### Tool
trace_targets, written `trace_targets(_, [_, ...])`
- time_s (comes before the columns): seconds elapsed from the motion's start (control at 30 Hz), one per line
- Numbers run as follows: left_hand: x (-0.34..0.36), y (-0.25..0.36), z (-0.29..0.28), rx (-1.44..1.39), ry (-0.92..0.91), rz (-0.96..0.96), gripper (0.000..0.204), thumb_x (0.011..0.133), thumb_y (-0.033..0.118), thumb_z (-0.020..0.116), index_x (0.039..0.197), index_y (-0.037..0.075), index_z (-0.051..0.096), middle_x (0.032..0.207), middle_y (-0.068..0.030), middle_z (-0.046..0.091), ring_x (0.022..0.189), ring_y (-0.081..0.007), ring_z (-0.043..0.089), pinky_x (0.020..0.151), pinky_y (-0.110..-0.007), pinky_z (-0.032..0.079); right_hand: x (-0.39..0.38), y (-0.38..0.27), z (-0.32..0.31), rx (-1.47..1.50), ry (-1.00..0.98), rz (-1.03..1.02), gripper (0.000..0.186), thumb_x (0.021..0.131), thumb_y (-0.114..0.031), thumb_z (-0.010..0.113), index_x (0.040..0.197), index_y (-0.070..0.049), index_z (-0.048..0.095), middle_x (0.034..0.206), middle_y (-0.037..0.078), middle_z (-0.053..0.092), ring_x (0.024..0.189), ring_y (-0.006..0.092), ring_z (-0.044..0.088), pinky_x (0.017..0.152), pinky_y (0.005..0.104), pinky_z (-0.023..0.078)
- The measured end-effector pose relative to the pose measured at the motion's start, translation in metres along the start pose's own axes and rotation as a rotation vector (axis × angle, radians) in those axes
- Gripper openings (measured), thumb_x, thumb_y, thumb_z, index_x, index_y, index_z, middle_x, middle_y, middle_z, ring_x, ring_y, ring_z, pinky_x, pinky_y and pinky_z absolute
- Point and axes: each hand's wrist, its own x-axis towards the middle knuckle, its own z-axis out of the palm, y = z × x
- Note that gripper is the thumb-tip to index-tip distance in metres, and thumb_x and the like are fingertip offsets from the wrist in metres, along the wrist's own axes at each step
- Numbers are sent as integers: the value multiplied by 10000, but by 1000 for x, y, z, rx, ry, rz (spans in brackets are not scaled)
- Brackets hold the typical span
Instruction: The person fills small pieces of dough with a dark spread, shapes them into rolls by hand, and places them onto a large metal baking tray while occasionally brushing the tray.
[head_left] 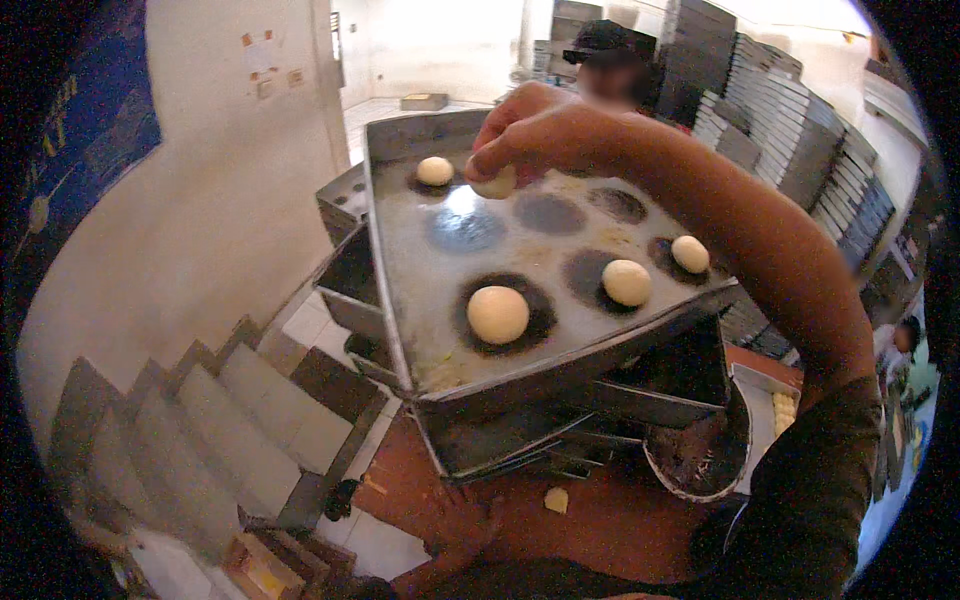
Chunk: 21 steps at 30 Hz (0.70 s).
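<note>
A worn metal baking tray [425,285] lies on top of a stack in front of me. My right hand [548,130] reaches over its far side, fingertips closed on a pale dough ball [497,184] just above the surface. Another dough ball [434,171] sits to the left of that hand. Along the near side rest a larger-looking dough ball [498,315], a second ball [626,283] and a third [690,254], each on a dark round patch. In shadow below the stack is what appears to be my left hand [462,522]; its fingers are unclear.
More metal trays [520,440] sit crookedly beneath. A round-ended tin [700,455] and a pale tray [757,392] of dough pieces stand to the right. A small dough scrap [556,500] lies on the red surface. Beyond the tray is a person in a dark cap [603,40].
</note>
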Motion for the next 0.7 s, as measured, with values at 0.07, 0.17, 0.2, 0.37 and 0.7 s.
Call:
trace_targets(0.07, [0, 4, 0, -9, -13, 8, 699, 929, 554, 567, 1323, -23, 592, 1405, -342, 507, 1359, -529, 415, 1182, -664, 189, 17, 0, 27, -119, 14, -27, 398, 793, -370, 807, 936, -1, 765, 828, 74, 735, 711, 154, 678, 681, 302, 566])
trace_targets(0.17, [-6, 9, -5, -7, -36, -4, 694, 920, 555, 575, 1311, -18, 604, 1389, -348, 521, 1352, -534, 421, 1181, -672, 185, -7, -15, 44, -560, -13, -19, 560, 793, -496, 815, 1068, -14, 739, 1074, 177, 728, 913, 253, 696, 805, 374, 558])
trace_targets(0.2, [-7, 8, -6, -6, -31, -17, 692, 918, 555, 578, 1307, -17, 608, 1383, -350, 526, 1349, -536, 423, 1181, -674, 183, -18, -24, 29, -514, -47, 50, 604, 788, -512, 820, 1126, -23, 716, 1123, 187, 711, 986, 265, 684, 844, 380, 547])
trace_targets(0.37, [-11, 5, 14, -58, 9, 2, 723, 897, 564, 615, 1342, -4, 584, 1380, -347, 531, 1341, -534, 433, 1160, -655, 237, -95, 5, -20, -456, -625, 193, 645, 760, -438, 854, 1193, -5, 650, 1119, 153, 695, 1020, 261, 672, 871, 387, 544])
trace_targets(0.7, [-36, -38, 55, -516, -156, 301, 835, 852, 585, 701, 1440, 22, 515, 1385, -332, 531, 1327, -524, 454, 1108, -601, 374, -165, 37, 14, -103, 136, 44, 428, 883, -455, 715, 1021, -50, 716, 856, 83, 699, 783, 209, 665, 681, 386, 556])
